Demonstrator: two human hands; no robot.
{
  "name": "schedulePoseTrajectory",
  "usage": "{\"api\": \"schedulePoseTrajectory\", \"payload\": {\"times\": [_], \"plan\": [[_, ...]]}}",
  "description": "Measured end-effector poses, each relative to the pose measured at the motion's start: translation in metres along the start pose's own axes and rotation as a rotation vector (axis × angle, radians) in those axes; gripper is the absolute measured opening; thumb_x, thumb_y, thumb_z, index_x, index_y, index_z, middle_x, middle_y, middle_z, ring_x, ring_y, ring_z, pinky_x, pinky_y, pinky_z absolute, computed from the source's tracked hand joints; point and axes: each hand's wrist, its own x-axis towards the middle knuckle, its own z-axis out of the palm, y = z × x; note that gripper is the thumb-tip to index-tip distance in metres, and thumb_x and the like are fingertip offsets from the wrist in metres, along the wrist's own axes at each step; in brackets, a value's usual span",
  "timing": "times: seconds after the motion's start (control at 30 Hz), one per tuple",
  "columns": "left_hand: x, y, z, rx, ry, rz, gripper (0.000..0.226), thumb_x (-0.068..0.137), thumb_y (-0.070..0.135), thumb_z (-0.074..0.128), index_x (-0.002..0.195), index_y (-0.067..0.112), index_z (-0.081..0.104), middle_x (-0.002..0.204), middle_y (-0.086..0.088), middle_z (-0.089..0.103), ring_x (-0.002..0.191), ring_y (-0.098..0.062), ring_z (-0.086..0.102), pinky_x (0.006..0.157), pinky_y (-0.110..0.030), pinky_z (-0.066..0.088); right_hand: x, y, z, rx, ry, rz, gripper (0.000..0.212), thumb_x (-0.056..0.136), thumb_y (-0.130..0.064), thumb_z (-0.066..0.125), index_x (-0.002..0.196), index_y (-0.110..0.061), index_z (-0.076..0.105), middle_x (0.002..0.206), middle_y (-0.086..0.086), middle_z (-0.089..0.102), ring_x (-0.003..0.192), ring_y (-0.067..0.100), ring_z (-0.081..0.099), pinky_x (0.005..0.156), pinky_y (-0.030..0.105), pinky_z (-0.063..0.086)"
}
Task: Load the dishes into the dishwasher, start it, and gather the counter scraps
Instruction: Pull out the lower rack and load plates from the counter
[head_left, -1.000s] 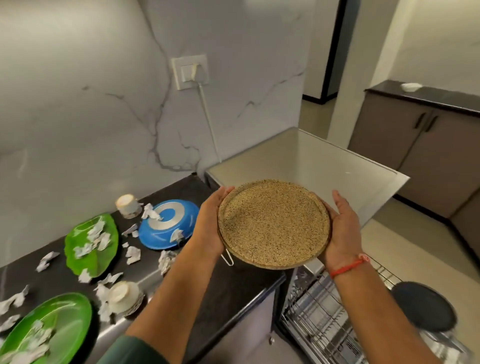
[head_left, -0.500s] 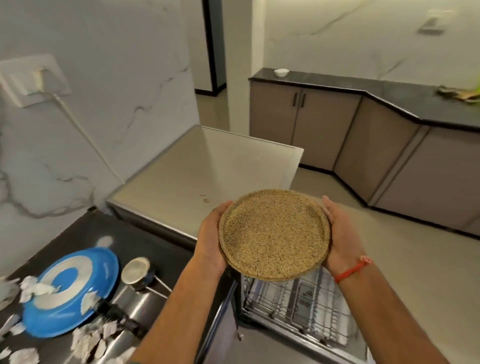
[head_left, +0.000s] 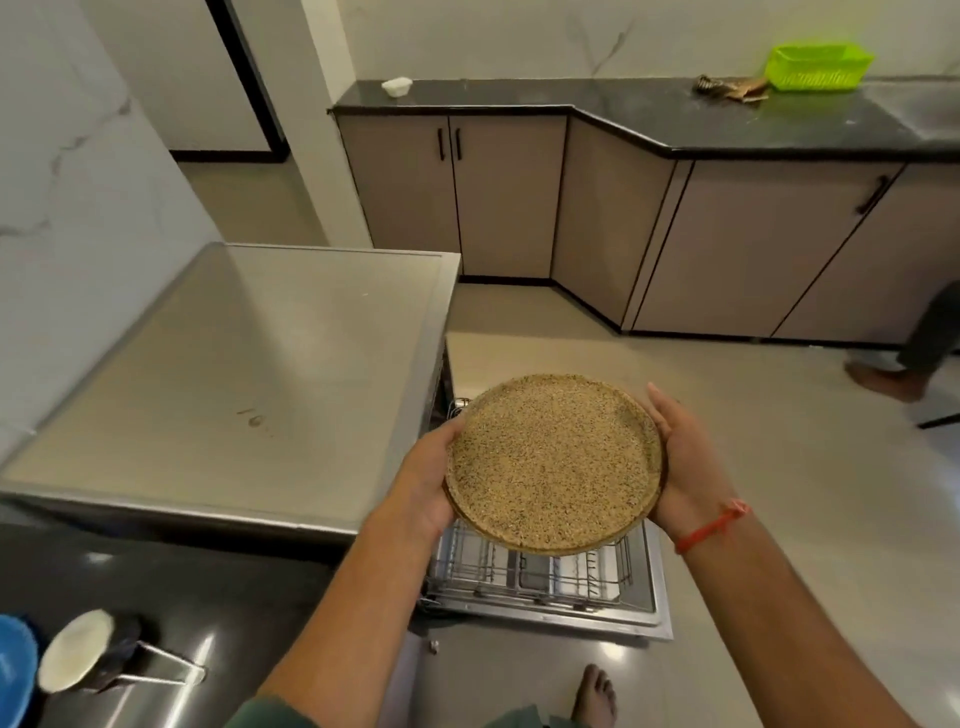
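A round, speckled tan plate (head_left: 553, 462) is held between both my hands, tilted a little toward me. My left hand (head_left: 423, 480) grips its left rim and my right hand (head_left: 685, 460), with a red thread at the wrist, grips its right rim. The plate hangs over the wire rack (head_left: 540, 574) of the open dishwasher, whose door (head_left: 657, 616) lies flat near the floor. The plate hides much of the rack.
The dishwasher's steel top (head_left: 234, 374) lies to the left. The black counter (head_left: 171, 587) carries a tipped cup (head_left: 78, 654) and a blue plate (head_left: 13, 670). My bare foot (head_left: 597, 696) stands by the door. Another person's foot (head_left: 883, 376) is at far right.
My view has swung right, from the littered counter to the dishwasher. Both hands have carried the plate along and now hold it over the rack.
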Motion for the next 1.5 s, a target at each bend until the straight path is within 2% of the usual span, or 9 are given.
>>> {"api": "schedulePoseTrajectory", "payload": {"times": [0.13,0.23,0.37,0.53,0.63,0.87,0.97,1.3,1.5], "plan": [[0.024,-0.016,0.04,-0.01,-0.003,-0.042,0.029,0.103,0.024,0.048,0.116,0.008,0.069,0.096,-0.016,0.075,0.091,-0.03,0.071,0.08,-0.044,0.056,0.018,-0.029,-0.035,0.017,0.035,0.044,0.04,0.103,-0.043,0.044,0.085,-0.016,0.067,0.081,0.007,0.067,0.081,0.027,0.066,0.086,0.045,0.055],[0.036,-0.025,0.064,-0.006,0.009,-0.052,0.027,0.104,0.024,0.046,0.099,0.012,0.069,0.083,-0.011,0.071,0.076,-0.026,0.069,0.08,-0.043,0.054,0.032,-0.045,-0.059,0.031,0.061,0.066,0.046,0.103,-0.042,0.045,0.072,-0.018,0.068,0.077,0.006,0.067,0.082,0.027,0.064,0.095,0.047,0.049],[0.049,-0.033,0.086,0.002,0.028,-0.061,0.031,0.104,0.024,0.044,0.086,0.013,0.067,0.078,-0.008,0.069,0.069,-0.022,0.067,0.08,-0.043,0.054,0.048,-0.061,-0.08,0.074,0.043,0.11,0.058,0.104,-0.042,0.041,0.057,-0.021,0.067,0.071,0.004,0.068,0.073,0.023,0.067,0.087,0.044,0.052],[0.065,-0.036,0.095,0.032,0.062,-0.083,0.026,0.102,0.024,0.049,0.11,0.008,0.069,0.087,-0.009,0.071,0.079,-0.025,0.068,0.075,-0.042,0.056,0.063,-0.067,-0.09,0.028,0.05,0.146,0.044,0.105,-0.039,0.04,0.083,-0.015,0.069,0.08,0.007,0.071,0.075,0.024,0.07,0.078,0.041,0.053],[0.081,-0.039,0.09,0.074,0.08,-0.117,0.034,0.103,0.023,0.05,0.126,0.003,0.066,0.091,-0.01,0.071,0.085,-0.026,0.068,0.083,-0.045,0.058,0.074,-0.063,-0.096,0.01,0.084,0.178,0.032,0.103,-0.037,0.043,0.086,-0.017,0.062,0.081,0.005,0.06,0.078,0.023,0.06,0.076,0.039,0.058],[0.135,-0.055,0.077,0.179,0.095,-0.232,0.032,0.108,0.015,0.037,0.117,0.009,0.067,0.08,-0.007,0.074,0.083,-0.025,0.066,0.095,-0.051,0.053,0.107,-0.038,-0.112,-0.047,0.193,0.247,0.036,0.104,-0.025,0.044,0.071,-0.017,0.054,0.068,0.002,0.051,0.059,0.015,0.053,0.067,0.034,0.048],[0.163,-0.067,0.069,0.247,0.101,-0.283,0.031,0.107,0.013,0.039,0.115,0.006,0.068,0.082,-0.008,0.073,0.085,-0.026,0.064,0.101,-0.053,0.048,0.126,-0.025,-0.121,-0.092,0.243,0.29,0.033,0.104,-0.024,0.045,0.077,-0.013,0.061,0.065,0.001,0.061,0.058,0.014,0.061,0.065,0.035,0.048],[0.237,-0.095,0.057,0.479,0.174,-0.367,0.024,0.105,0.006,0.042,0.114,0.007,0.065,0.112,-0.018,0.072,0.101,-0.032,0.068,0.094,-0.053,0.056,0.19,0.003,-0.156,-0.315,0.373,0.344,0.023,0.101,-0.018,0.055,0.101,-0.003,0.072,0.08,0.006,0.074,0.071,0.016,0.07,0.058,0.029,0.053],[0.28,-0.107,0.056,0.641,0.173,-0.38,0.017,0.103,0.011,0.048,0.11,0.01,0.064,0.109,-0.009,0.071,0.102,-0.024,0.069,0.091,-0.045,0.058,0.251,0.041,-0.199,-0.539,0.373,0.413,0.023,0.102,-0.019,0.054,0.115,-0.006,0.067,0.114,0.015,0.069,0.105,0.029,0.066,0.091,0.047,0.056]]}}
